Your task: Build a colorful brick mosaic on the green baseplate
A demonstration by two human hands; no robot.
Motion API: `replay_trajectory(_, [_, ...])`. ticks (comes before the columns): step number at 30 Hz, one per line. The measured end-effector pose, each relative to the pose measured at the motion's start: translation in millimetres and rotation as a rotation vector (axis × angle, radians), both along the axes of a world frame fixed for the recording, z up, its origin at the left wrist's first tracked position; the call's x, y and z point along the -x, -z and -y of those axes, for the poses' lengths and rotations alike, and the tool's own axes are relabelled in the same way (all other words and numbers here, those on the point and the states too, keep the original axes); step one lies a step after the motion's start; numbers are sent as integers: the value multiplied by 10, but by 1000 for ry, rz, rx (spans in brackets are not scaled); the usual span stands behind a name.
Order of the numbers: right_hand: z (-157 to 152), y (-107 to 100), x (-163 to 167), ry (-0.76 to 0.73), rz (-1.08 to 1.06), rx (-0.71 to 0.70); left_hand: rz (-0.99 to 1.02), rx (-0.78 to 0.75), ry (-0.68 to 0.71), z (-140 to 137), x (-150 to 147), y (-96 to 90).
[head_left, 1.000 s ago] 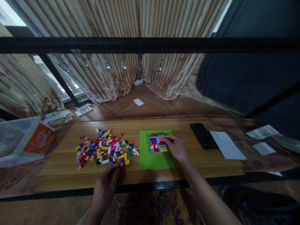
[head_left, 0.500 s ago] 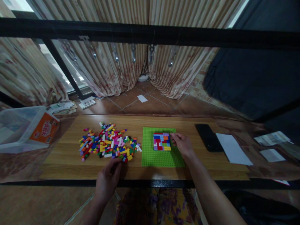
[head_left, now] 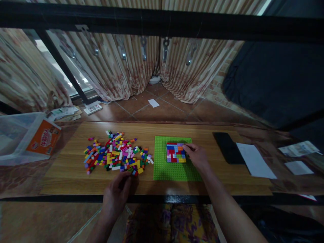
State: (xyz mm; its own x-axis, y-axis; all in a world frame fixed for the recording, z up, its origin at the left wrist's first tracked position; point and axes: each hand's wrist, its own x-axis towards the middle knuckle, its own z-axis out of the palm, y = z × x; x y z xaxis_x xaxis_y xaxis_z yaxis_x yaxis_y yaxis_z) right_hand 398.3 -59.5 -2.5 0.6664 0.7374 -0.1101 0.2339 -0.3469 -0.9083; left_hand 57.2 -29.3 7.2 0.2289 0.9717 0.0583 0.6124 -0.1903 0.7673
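Note:
A green baseplate [head_left: 162, 172] lies on the wooden table, bearing a square block of multicoloured building bricks [head_left: 174, 153]. My right hand [head_left: 196, 156] reaches over the plate from the right. Its thumb and fingers are pinched together at the block's upper right corner, by a lavender brick; whether a small brick is between them is hidden. To the left spreads a loose pile of building bricks [head_left: 113, 153]. My left hand [head_left: 116, 190] rests at the pile's near edge, fingers curled and tips close together beside a few bricks. What those fingertips hold, if anything, cannot be made out.
A black phone [head_left: 227, 148] and a white sheet of paper [head_left: 255, 162] lie right of the baseplate. At far left stands a clear plastic bin [head_left: 17, 135] with an orange label. A dark metal rail [head_left: 162, 25] crosses in front of the curtains.
My right fingertips have shifted slightly left, from beside the block onto its upper right corner. My left hand stays at the pile's edge. The camera view has tilted a little downward.

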Motion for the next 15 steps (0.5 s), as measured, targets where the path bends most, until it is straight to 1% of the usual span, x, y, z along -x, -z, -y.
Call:
replay_trajectory(6, [-24, -16, -12, -16, -103, -23, 0, 48, -10, -9, -10, -49])
replay_trajectory(10, [-15, -62, -29, -25, -194, -67, 34, 20, 9, -19, 1, -7])
replay_trajectory(15, [33, -91, -36, 18, -287, -179, 55, -46, 5, -20, 10, 58])
